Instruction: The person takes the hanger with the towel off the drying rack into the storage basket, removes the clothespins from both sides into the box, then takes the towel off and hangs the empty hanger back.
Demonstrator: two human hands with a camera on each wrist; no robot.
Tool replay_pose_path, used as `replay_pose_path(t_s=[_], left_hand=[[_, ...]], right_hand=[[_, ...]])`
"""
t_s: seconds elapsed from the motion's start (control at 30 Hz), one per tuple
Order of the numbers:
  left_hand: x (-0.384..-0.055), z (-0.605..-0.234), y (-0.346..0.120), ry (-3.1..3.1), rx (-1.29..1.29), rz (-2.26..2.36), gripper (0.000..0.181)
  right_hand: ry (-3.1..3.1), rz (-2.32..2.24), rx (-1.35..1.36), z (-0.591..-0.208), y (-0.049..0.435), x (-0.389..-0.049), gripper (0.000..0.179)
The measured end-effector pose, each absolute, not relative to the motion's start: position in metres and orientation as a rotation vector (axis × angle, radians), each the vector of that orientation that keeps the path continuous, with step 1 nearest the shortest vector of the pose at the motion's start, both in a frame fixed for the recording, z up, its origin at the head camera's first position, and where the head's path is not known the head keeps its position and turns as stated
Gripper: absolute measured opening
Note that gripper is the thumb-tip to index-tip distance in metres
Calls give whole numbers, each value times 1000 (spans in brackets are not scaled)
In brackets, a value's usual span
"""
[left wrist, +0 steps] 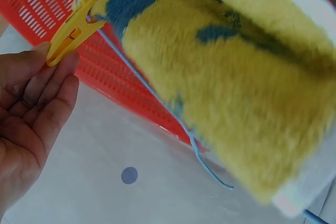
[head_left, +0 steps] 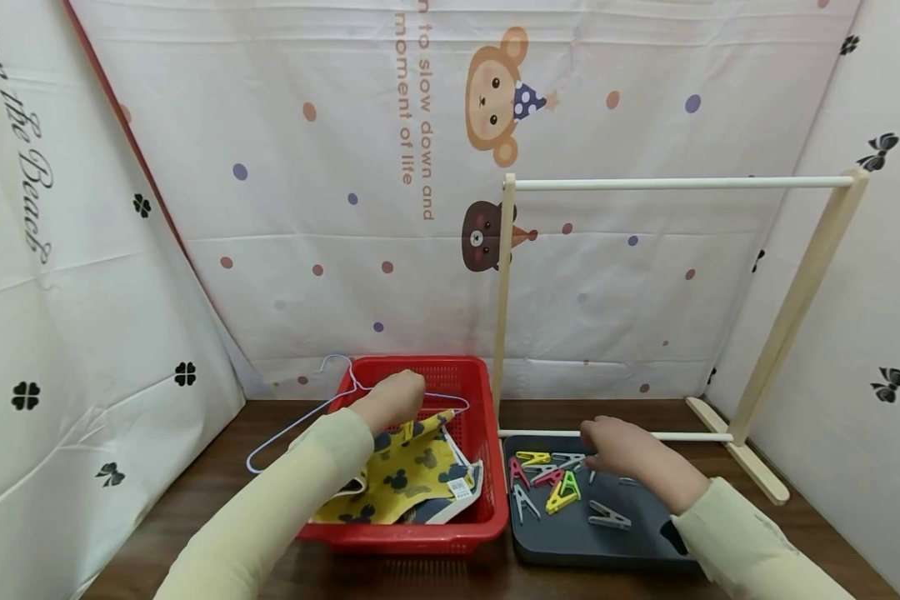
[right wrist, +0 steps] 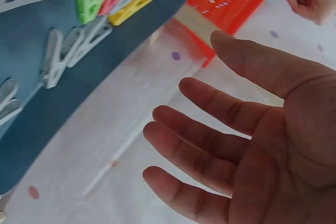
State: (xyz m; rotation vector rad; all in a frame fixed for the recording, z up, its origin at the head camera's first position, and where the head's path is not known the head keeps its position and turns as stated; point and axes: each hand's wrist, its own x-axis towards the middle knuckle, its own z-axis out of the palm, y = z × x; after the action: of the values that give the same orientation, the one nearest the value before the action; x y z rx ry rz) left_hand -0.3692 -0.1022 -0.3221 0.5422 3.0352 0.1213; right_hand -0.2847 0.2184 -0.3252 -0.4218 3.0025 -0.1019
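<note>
One fleecy yellow cloth with dark mouse-head prints [head_left: 408, 492] was bunched in the red plastic basket [head_left: 405, 537]. Right of the basket, the right hand [head_left: 618, 450] was held empty, loosely spread, above a dark-grey plastic tray [head_left: 566, 535]. Over the basket's far part, one yellow plastic clothespin [left wrist: 73, 32] on the cloth was pinched by the left hand [head_left: 393, 400]; the cloth could be lost from the thin blue hanger [left wrist: 178, 120] if too little were caught.
</note>
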Motion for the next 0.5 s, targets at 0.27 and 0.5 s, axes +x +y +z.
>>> replay_pose_path(t_s=[0.27,0.5], left_hand=[[-364,-316,-110,3049,656,309,33],[-351,-312,-113,3053,805,435,21]], right_hand=[[3044,-148,-474,-315,203,-276,27],[3106,-222,-567,-313,192,-268,29]])
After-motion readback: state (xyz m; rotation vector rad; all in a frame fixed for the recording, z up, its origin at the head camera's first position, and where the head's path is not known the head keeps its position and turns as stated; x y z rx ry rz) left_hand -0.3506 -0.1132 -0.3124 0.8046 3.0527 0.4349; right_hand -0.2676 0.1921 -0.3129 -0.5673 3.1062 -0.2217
